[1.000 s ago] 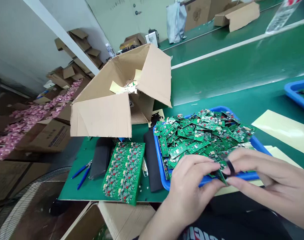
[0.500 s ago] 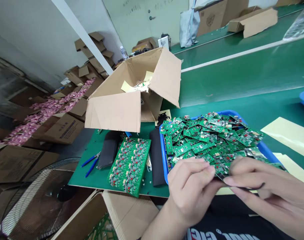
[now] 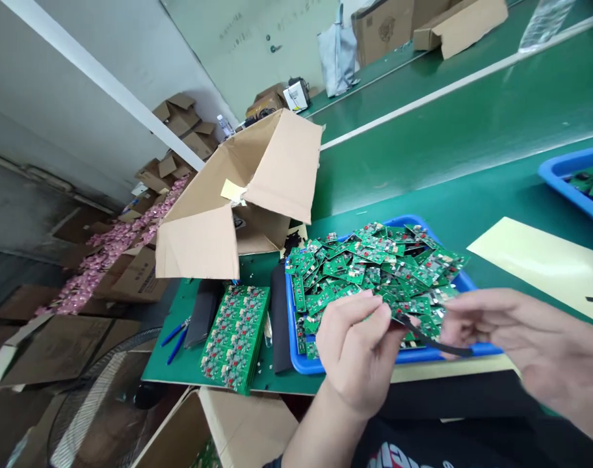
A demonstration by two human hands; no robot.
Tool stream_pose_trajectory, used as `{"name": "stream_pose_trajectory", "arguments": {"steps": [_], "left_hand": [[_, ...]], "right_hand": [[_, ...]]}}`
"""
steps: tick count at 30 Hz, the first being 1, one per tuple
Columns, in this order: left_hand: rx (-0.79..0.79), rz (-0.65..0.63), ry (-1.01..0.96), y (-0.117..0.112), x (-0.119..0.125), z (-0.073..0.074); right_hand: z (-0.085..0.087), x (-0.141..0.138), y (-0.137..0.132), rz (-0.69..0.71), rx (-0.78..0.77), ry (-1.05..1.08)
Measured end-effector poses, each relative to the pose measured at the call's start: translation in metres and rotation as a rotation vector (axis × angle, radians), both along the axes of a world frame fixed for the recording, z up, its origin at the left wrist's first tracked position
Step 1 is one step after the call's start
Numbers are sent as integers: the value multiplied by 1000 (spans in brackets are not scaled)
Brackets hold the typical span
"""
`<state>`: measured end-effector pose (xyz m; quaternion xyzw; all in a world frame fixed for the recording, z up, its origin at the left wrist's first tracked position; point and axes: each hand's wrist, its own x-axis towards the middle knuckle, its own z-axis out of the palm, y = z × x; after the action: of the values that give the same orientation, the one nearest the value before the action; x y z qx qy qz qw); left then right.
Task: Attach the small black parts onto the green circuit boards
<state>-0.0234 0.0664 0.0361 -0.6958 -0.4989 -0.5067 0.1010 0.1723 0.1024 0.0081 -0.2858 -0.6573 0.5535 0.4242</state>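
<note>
My left hand (image 3: 359, 351) is closed in a pinch in front of the blue tray (image 3: 303, 365). Between its fingertips is what looks like a small green circuit board, mostly hidden, with one end of a thin black strip (image 3: 435, 344) at it. The strip curves off to the right, its far end free. My right hand (image 3: 530, 351), a little blurred, is beside that end with its fingers loosely apart; some fingertips are behind the strip. Heaped in the tray are many small green circuit boards (image 3: 374, 260) with red and white parts.
Left of the tray lie a black roll-like piece (image 3: 279, 318), stacked board panels (image 3: 235, 338), a black packet (image 3: 202, 315) and blue-handled pliers (image 3: 177, 341). An open carton (image 3: 199, 244) stands behind them. Yellowish sheets (image 3: 540, 260) and another blue tray (image 3: 569, 188) are at right.
My right hand has moved right and loosened from its pinch on the black strip, which now shows along its length. My left hand keeps its pinch. The view has shifted to the right.
</note>
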Motion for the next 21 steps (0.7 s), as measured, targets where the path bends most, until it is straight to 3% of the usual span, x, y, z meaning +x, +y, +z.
{"name": "stream_pose_trajectory", "arguments": {"steps": [4, 7, 15, 21], "left_hand": [[-1, -20, 79, 9, 15, 2], [19, -65, 114, 12, 21, 2], [88, -169, 132, 16, 21, -5], [125, -217, 175, 4, 22, -3]], "right_hand": [[8, 2, 4, 26, -293, -5], [15, 0, 4, -4, -366, -19], [29, 7, -13, -178, -248, -43], [40, -4, -35, -226, -94, 53]]}}
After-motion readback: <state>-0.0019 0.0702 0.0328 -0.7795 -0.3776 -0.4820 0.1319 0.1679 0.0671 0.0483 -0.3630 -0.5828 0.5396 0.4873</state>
